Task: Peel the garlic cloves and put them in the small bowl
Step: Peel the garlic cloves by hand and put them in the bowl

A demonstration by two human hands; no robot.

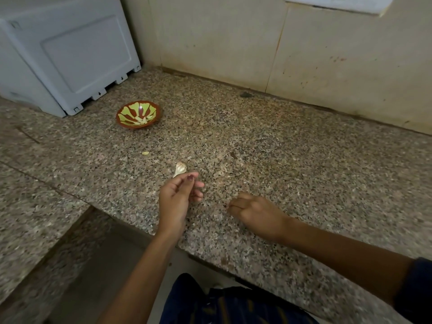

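A small red-brown bowl with a green leaf pattern stands at the back left of the granite counter, with pale peeled cloves inside. My left hand hovers over the counter's middle, thumb and fingers pinched on the stem of a whitish garlic piece that sticks up to the left. My right hand rests knuckles-up on the counter to the right, its fingers curled in; whether anything is inside them is hidden. One loose pale clove lies between the bowl and my left hand.
A white appliance stands at the back left beside the bowl. A beige tiled wall runs along the back. The speckled counter stretches right; its front edge drops to a lower step at the left.
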